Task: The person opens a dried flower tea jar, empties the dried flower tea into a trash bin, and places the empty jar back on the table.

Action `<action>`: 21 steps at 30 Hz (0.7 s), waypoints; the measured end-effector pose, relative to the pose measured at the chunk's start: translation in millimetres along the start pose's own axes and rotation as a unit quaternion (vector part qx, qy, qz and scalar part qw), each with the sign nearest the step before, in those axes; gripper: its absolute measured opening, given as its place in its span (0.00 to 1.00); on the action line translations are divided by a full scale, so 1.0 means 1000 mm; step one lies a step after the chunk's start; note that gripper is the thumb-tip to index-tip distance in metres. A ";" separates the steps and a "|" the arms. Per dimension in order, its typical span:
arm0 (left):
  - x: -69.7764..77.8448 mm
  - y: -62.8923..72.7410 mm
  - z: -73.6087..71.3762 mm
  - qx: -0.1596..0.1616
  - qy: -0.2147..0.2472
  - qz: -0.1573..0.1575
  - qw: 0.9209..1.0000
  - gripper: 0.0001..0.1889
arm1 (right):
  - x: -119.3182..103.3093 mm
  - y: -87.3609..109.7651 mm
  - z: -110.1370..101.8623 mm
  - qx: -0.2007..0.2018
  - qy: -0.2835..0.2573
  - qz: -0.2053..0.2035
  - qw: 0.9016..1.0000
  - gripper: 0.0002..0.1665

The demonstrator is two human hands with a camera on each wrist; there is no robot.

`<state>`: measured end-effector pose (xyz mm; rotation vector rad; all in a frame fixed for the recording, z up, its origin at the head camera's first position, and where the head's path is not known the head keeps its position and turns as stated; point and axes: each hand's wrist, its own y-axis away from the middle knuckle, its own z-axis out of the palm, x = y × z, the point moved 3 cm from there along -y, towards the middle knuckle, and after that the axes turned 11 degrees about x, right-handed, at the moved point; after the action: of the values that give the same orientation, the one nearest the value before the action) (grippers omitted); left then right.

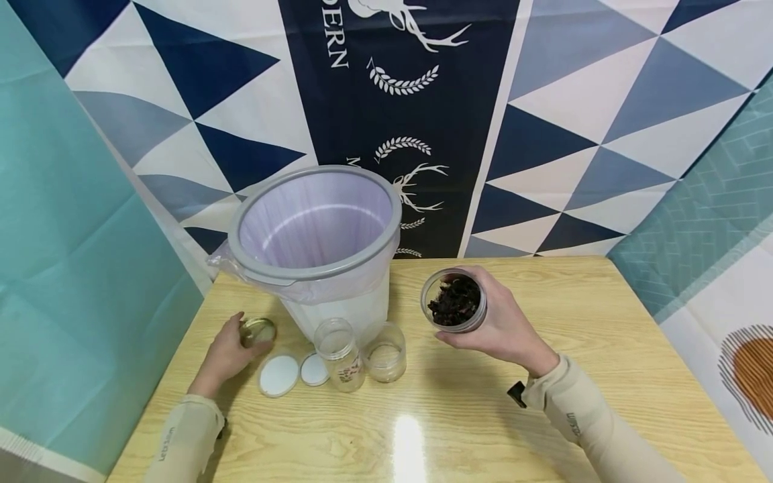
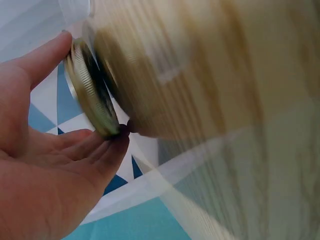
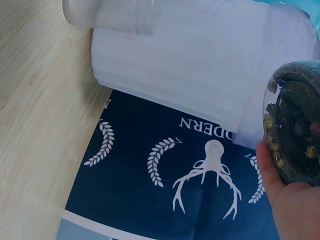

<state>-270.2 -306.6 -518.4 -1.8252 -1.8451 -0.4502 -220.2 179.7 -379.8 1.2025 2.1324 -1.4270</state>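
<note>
My right hand (image 1: pixel 507 325) grips a clear jar (image 3: pixel 272 100) above the table, to the right of the bin. Dark dried pieces (image 1: pixel 455 302) fill part of it, and its open mouth faces the head camera. In the right wrist view, yellowish bits also show through its bottom. At the table's left side, my left hand (image 1: pixel 225 355) holds a gold lid (image 1: pixel 260 332) by its edge, thumb on one side and fingertips on the other. The lid (image 2: pixel 92 90) stands on edge in the left wrist view.
A bin (image 1: pixel 344 295) with a grey rim and a purple liner stands at the back. Before it are a tall clear jar (image 1: pixel 347 369), a short clear jar (image 1: pixel 386 365) and two white lids, one larger (image 1: pixel 279 376), one smaller (image 1: pixel 315 369). Patterned cloth hangs behind.
</note>
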 end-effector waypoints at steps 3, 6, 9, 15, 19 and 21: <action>0.000 0.002 0.002 -0.001 -0.014 0.012 1.000 0.53 | 0.000 0.000 0.001 -0.003 -0.001 0.003 1.000 0.56; -0.002 0.003 0.004 0.001 -0.026 0.019 0.999 0.52 | 0.001 0.000 0.001 -0.002 0.000 0.002 1.000 0.56; -0.002 0.003 0.006 0.002 -0.034 0.029 0.999 0.52 | 0.002 0.000 0.001 0.002 0.003 0.000 1.000 0.56; 0.003 0.004 -0.002 -0.022 0.002 0.018 1.000 0.53 | 0.005 -0.001 0.001 0.007 0.004 0.002 1.000 0.55; 0.019 0.002 -0.025 0.038 0.052 0.014 0.998 0.41 | 0.004 -0.005 0.000 0.014 0.008 -0.004 1.000 0.55; 0.033 -0.001 -0.042 0.119 0.080 0.032 0.989 0.34 | 0.003 -0.009 -0.001 0.018 0.012 -0.009 1.000 0.55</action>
<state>-265.7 -303.0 -464.8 -1.6335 -1.6511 -0.3258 -228.6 180.8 -375.3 1.2240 2.1464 -1.4724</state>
